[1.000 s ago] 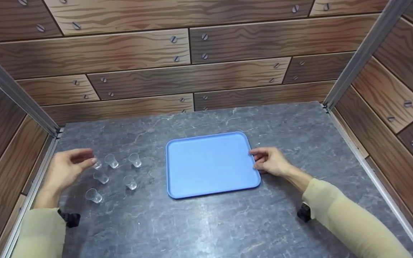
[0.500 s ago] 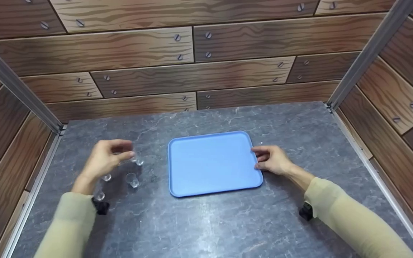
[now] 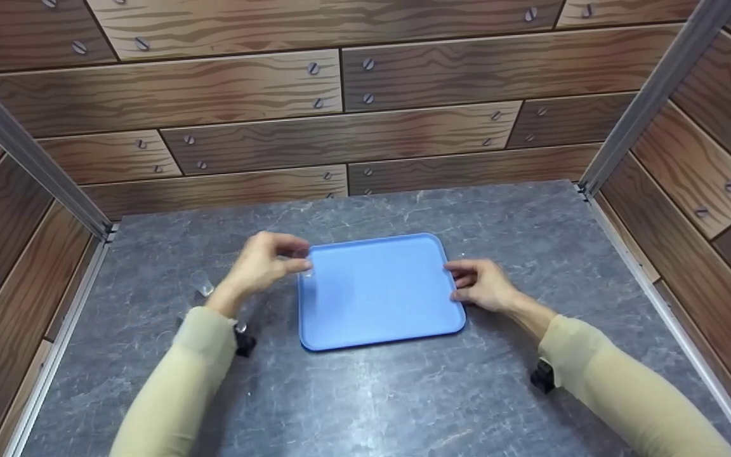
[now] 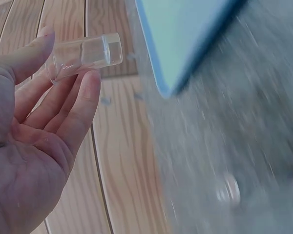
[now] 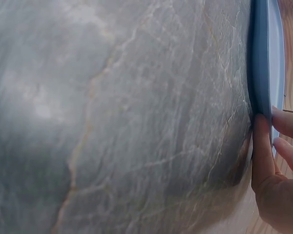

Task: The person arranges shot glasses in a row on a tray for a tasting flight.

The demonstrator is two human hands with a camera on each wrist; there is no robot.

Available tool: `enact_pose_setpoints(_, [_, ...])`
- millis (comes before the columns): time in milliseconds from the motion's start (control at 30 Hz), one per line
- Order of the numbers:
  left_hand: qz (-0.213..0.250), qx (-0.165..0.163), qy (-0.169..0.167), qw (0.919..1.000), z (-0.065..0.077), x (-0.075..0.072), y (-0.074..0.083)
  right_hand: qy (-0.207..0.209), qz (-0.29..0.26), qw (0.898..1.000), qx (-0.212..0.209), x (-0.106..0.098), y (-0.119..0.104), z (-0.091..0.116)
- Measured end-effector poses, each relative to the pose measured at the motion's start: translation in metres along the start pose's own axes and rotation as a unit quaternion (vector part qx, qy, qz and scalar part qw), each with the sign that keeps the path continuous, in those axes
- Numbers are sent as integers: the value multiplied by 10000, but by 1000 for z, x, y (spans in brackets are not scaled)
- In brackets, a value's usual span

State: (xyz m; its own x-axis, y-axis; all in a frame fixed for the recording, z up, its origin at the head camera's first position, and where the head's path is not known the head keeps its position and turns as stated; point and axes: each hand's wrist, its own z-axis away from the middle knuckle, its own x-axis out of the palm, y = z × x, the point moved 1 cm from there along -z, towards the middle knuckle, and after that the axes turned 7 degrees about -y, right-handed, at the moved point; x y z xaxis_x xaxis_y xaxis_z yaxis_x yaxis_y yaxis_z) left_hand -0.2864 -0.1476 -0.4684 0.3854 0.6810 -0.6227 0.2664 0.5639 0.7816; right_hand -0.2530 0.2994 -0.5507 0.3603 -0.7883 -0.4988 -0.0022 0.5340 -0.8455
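Between thumb and fingers, my left hand pinches a small clear shot glass. In the left wrist view the glass lies sideways, its thick base pointing away from the palm. The head view places this hand over the upper left corner of a blue tray. My right hand grips the tray's right edge, thumb on one side of the rim and fingers on the other in the right wrist view. The tray rests flat on the grey table with nothing lying on it.
More shot glasses stand left of the tray, largely hidden by my left arm; one glass shows beside the wrist and another glass by the cuff. Wood-patterned walls border the grey marbled table at the back and sides.
My left hand has moved right, from the group of glasses to the tray's upper left corner, carrying a shot glass. The right hand stays on the tray's edge.
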Motion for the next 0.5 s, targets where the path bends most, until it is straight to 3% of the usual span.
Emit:
enact_pose_setpoints(200, [65,120,-132,9998,-27,22,18,-56,-116,9999,-66,1,2,1])
enact_pose_setpoints(500, [436,-74,140,9989,-62,51,40,-38,-1,9999,-154,1,1,2])
